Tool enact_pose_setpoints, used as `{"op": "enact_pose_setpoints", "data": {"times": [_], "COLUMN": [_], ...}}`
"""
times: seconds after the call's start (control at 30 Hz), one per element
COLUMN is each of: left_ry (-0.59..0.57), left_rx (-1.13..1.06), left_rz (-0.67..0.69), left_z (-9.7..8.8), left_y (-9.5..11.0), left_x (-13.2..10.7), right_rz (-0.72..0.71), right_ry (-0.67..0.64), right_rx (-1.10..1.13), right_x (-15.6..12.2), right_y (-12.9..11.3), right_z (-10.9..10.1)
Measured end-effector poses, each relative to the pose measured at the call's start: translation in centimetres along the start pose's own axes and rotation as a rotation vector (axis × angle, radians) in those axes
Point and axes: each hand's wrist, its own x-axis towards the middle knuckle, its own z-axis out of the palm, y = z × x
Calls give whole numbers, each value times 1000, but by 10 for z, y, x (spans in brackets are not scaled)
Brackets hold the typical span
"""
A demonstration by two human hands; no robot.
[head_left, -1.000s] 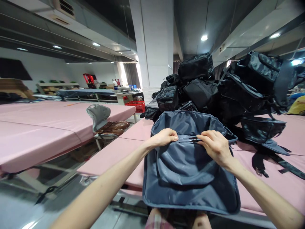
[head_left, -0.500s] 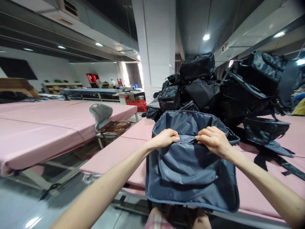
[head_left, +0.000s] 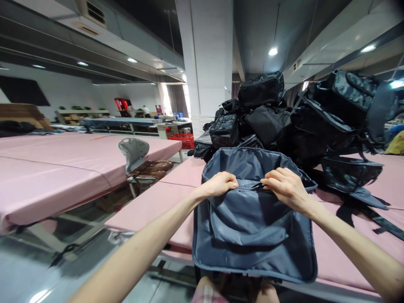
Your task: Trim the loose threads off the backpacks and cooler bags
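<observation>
A backpack (head_left: 252,263) lies wide open in front of me, its blue-grey lining showing and its front flap hanging over the table edge. With closed fingers, my left hand (head_left: 222,183) pinches the top edge of an inner pocket (head_left: 249,214). My right hand (head_left: 285,185) is closed on the same edge farther right, by a small dark piece (head_left: 258,185) that looks like a zipper pull. Its fingertips partly hide that piece. Between the two hands the pocket edge runs fairly straight, and the pocket cloth below sags in folds.
Behind the backpack, a tall heap of black and camouflage bags (head_left: 268,122) covers much of the pink table (head_left: 151,206). Left of it stand a grey chair (head_left: 134,153) and a second pink table (head_left: 63,168). A white pillar (head_left: 208,59) rises beyond. Far off is a person (head_left: 146,111).
My right hand has shifted very slightly to the right along the pocket edge. My left hand keeps its pinch in the same place.
</observation>
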Motion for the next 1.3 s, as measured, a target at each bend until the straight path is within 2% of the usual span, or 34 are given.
{"op": "enact_pose_setpoints", "data": {"times": [0.23,0.43,0.67,1.0,1.23,1.3], "left_ry": [3,11,33,31,60,87], "left_rx": [10,31,73,65,98,119], "left_rz": [8,7,7,23,10,22], "left_z": [0,0,0,1,3,5], "left_y": [0,2,5,6,8,8], "left_x": [1,-2,-3,-5,-7,-8], "right_rz": [-33,-131,-11,121,61,81], "right_ry": [-41,-93,-123,-151,-139,-137], "right_rx": [-59,-22,273,454,268,228], "right_x": [1,3,5,3,10,9], "right_y": [-2,4,14,15,2,-2], "right_z": [-3,-3,11,14,15,15]}}
